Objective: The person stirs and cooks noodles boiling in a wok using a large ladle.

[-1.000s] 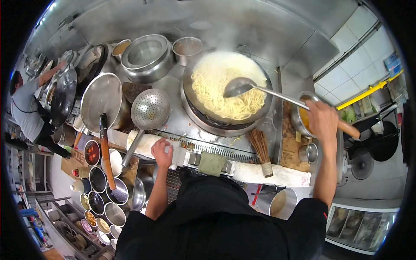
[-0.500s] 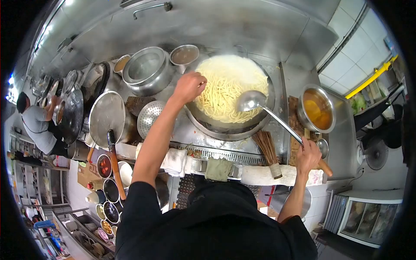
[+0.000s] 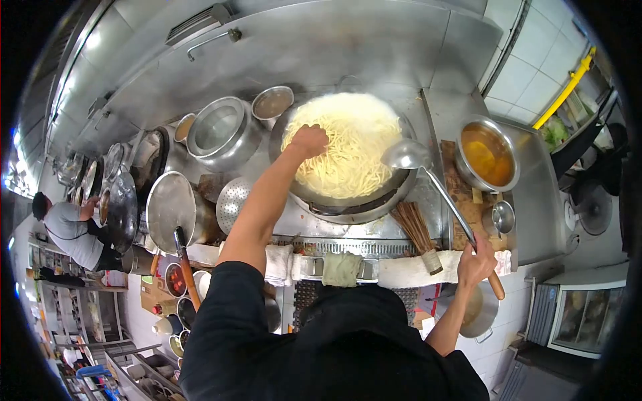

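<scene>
Pale, thick noodles point(image 3: 358, 164) fill a large wok point(image 3: 398, 190) on the stove, with whitish foamy liquid at the far side. Over the left part of the noodles is my left hand point(image 3: 310, 140), its fingers curled closed. Whether it grips any noodles is hidden. My right hand point(image 3: 476, 260) wraps round the handle of a long metal ladle point(image 3: 409, 155). The ladle's bowl hangs at the wok's right rim, and its wooden handle end points toward me.
Right of the wok stands a metal bowl of orange-brown liquid point(image 3: 487, 157). A bamboo brush point(image 3: 414, 224) lies near the front edge. Metal pots point(image 3: 224, 134) and a perforated skimmer point(image 3: 232, 204) stand left. Farther left, another person point(image 3: 73, 230) works at a wok.
My left hand has moved from the wok's left edge to over the noodles. The ladle's bowl has shifted right, from above the noodles to the rim. The camera view has turned slightly.
</scene>
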Motion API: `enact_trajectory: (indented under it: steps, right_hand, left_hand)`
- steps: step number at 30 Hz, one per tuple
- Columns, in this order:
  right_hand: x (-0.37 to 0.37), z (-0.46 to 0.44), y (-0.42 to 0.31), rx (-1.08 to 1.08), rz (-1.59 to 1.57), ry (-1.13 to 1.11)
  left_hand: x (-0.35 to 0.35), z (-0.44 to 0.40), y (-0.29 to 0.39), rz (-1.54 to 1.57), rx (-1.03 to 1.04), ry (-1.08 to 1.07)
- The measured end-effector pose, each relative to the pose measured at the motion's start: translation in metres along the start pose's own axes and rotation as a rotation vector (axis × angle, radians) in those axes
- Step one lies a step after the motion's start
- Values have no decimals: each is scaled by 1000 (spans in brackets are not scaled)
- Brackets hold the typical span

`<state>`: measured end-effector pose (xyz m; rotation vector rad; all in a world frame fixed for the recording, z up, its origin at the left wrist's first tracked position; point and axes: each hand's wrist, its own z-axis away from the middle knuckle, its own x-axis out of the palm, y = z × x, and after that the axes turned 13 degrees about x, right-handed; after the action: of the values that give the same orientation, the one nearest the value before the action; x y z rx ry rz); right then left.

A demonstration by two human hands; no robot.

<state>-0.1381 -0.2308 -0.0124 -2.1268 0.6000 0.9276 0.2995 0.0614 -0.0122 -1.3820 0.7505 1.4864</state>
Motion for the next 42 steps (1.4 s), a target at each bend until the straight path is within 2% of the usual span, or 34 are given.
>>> enact_trajectory:
  steps: [4,6,7,10,12,13,16,20,22,23,25,26,28,30,31,32,34,36,37,38,40,41,42]
  right_hand:
    - [9,-1,-1,21,-78,-10]
    - [9,0,-4,55,-86,-25]
    - [7,0,-4,52,-108,-16]
    - [5,-3,-5,42,-150,-5]
    - [3,-4,-4,25,-167,-6]
    - [3,-6,-6,25,-176,-8]
    - [3,-8,-13,4,-196,-1]
    - [4,-7,-21,-32,-218,-12]
    - [7,-6,-26,-31,-224,-12]
    - [9,-6,-27,-28,-228,-12]
    - [13,-9,-31,-1,-224,-30]
    - [15,-13,-33,25,-219,-51]
    - [24,-27,-39,-48,-162,16]
    - [37,-52,-49,-180,-107,133]
    - [47,-68,-59,-244,-110,188]
    - [56,-85,-73,-279,-121,183]
    - [79,-123,-101,-378,-104,160]
    - [108,-156,-129,-490,-45,123]
    - [121,-168,-142,-542,-12,103]
    - [134,-179,-154,-557,-14,111]
    - [157,-191,-172,-625,58,-20]
    - [165,-194,-180,-648,61,-14]
    - [172,-195,-188,-640,122,-105]
  left_hand:
    - [0,-5,-1,-10,9,-88]
    - [-4,-8,-11,150,-148,-102]
    - [-8,-5,-28,188,-13,4]
    - [-94,22,-42,187,141,252]
    - [-132,26,-62,260,131,275]
    - [-161,35,-54,296,22,272]
    - [-202,41,-61,184,50,345]
    - [-223,40,-64,204,74,345]
    - [-229,37,-60,48,2,202]
    - [-226,36,-62,47,1,204]
    - [-219,36,-65,89,1,397]
    - [-219,41,-60,89,-1,401]
    - [-219,65,-38,-59,-138,747]
    - [-227,112,-10,-80,-195,712]
    - [-232,138,11,38,-273,664]
    - [-230,162,34,156,-351,615]
    - [-199,204,78,347,-479,712]
    - [-137,233,110,459,-622,750]
    - [-101,244,124,418,-712,672]
    - [-83,249,146,590,-906,488]
    - [-2,261,179,632,-984,531]
    - [30,263,197,671,-1017,524]
    - [74,269,211,616,-932,554]
